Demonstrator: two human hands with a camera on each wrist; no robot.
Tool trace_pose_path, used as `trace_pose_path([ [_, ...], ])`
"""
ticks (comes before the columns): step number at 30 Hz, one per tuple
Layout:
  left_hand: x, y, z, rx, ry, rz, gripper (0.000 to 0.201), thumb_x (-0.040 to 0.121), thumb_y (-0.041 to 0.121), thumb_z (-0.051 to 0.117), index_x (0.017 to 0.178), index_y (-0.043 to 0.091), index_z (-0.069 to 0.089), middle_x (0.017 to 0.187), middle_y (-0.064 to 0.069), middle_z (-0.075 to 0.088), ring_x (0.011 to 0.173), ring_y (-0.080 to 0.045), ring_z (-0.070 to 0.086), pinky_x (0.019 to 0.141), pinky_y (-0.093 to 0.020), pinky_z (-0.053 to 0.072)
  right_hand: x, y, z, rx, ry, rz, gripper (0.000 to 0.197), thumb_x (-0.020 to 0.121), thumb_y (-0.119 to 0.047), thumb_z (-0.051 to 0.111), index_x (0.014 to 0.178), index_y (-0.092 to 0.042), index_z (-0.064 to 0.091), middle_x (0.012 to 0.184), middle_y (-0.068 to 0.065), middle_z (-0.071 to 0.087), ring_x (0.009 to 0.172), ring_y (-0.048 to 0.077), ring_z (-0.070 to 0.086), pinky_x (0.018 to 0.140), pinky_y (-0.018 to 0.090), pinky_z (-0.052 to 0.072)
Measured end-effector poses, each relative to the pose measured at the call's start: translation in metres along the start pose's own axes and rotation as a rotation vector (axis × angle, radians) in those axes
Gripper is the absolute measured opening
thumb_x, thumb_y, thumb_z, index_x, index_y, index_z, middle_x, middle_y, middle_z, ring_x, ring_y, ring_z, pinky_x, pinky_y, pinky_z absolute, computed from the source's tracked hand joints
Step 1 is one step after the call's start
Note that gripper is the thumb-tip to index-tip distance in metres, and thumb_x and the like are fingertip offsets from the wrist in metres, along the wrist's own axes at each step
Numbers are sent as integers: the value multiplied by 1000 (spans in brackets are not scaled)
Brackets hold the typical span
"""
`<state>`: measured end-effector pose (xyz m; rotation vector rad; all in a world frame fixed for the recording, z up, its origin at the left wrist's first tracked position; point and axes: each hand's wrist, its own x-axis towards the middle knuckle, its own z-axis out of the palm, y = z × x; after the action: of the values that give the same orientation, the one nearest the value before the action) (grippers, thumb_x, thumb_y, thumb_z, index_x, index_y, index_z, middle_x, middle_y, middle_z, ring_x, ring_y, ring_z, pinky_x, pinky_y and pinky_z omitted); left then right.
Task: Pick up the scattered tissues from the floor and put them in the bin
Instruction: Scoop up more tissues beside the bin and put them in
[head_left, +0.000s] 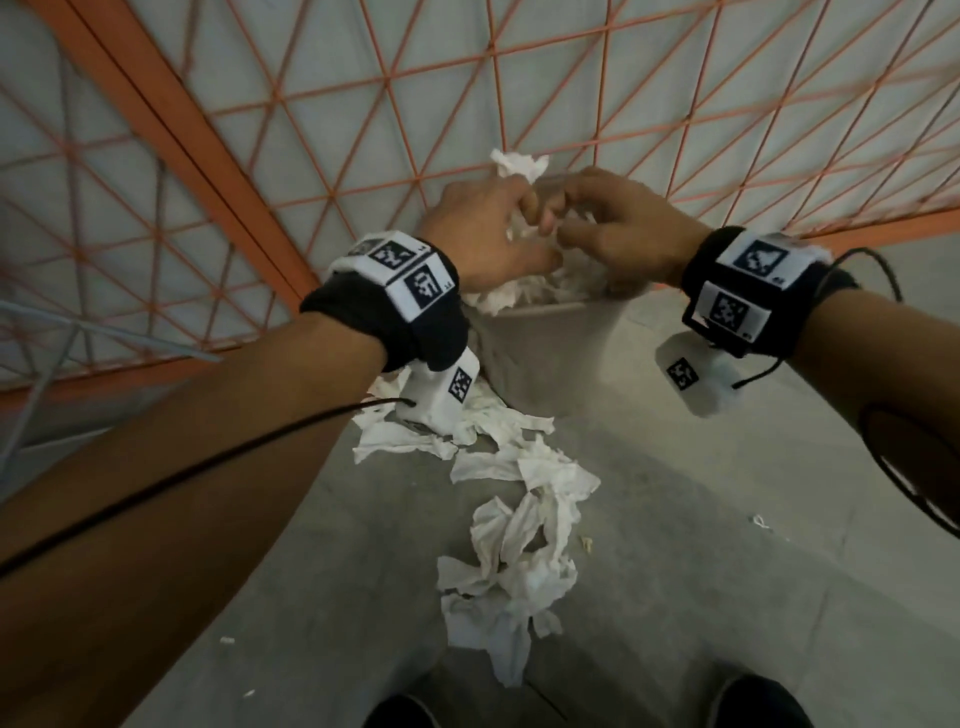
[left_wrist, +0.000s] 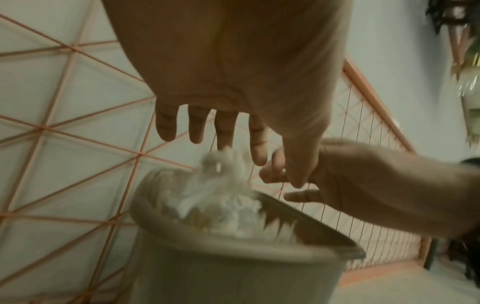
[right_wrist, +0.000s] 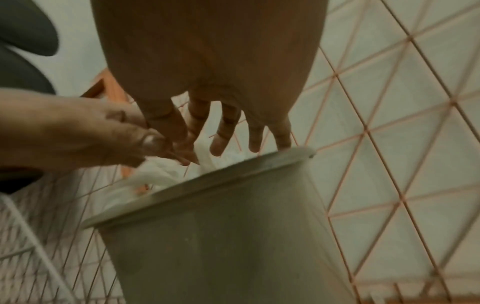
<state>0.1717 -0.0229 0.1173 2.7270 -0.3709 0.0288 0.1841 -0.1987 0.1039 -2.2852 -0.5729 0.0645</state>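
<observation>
Orange lattice (head_left: 332, 197) behind bin (head_left: 550, 348); left hand (head_left: 483, 234) and right hand (head_left: 623, 234), fingers loose, grip released, push tissues (left_wrist: 226, 201) down, likely making room.

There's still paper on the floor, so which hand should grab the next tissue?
Probably the left hand: both hands hover over the full grey plastic bin, but the crumpled white tissues lie on the grey floor below the left wrist, away from the right hand.

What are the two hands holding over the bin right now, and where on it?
Nothing firmly. Both the left hand and right hand have fingers spread loose over the bin, just touching the tissues heaped at its rim.
</observation>
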Motion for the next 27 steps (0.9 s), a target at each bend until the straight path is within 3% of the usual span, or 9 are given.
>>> trace_pose_path([
  [4,-18,-13,-19,-203,217,-50,26,78,53,64,96,33,67,96,13,71,94,-5,67,86,-31,54,-17,-4,-6,-131,99,-62,19,88,-23,55,102,-26,68,109,0,55,95,14,53,80,21,38],
  [7,-31,-38,-20,-332,460,-52,15,85,34,60,94,25,68,86,11,71,81,-3,67,83,-30,56,-38,-17,-1,-73,244,-207,21,85,-14,52,96,-19,70,98,4,61,81,11,56,69,7,39],
  [9,-37,-64,-4,-363,518,-120,12,85,28,59,93,22,67,76,14,66,73,-4,64,80,-31,56,-56,-28,9,-32,271,-322,20,84,-6,53,90,-13,71,86,7,64,70,3,53,67,6,38],
  [12,-43,-107,36,-339,395,-257,13,84,23,55,94,26,64,78,14,64,77,-10,64,78,-36,57,-77,-31,41,16,79,-431,20,85,-1,55,89,-12,71,81,0,62,66,12,58,63,19,46],
  [15,-42,-148,80,-303,231,-378,23,81,22,57,103,22,62,97,-2,70,89,-22,68,81,-43,58,-85,-15,84,15,-152,-461,21,87,-5,55,93,-18,71,88,-4,64,68,13,62,60,22,49],
  [18,-40,-175,112,-214,210,-401,36,84,21,57,119,15,58,115,-16,65,104,-34,63,90,-44,53,-86,15,126,-98,-271,-443,23,88,-13,53,97,-26,69,101,-5,66,88,16,64,67,34,55],
  [21,-28,-189,133,-141,138,-434,44,86,20,55,130,13,54,133,-16,53,118,-37,54,100,-43,46,-82,49,158,-223,-361,-360,30,88,-20,56,115,-29,63,123,-4,61,113,19,57,81,38,56],
  [24,-10,-201,152,-88,-57,-458,56,88,25,56,142,17,42,150,-13,39,129,-39,47,108,-44,41,-81,74,180,-324,-518,-253,58,88,-32,54,143,-32,36,151,-1,36,137,23,37,102,43,46],
  [27,4,-207,170,-97,-214,-461,70,87,45,58,148,26,28,156,-11,29,135,-39,42,110,-49,39,-83,88,195,-373,-605,-182,77,88,-36,52,150,-39,7,162,-5,8,147,20,20,112,41,36],
])
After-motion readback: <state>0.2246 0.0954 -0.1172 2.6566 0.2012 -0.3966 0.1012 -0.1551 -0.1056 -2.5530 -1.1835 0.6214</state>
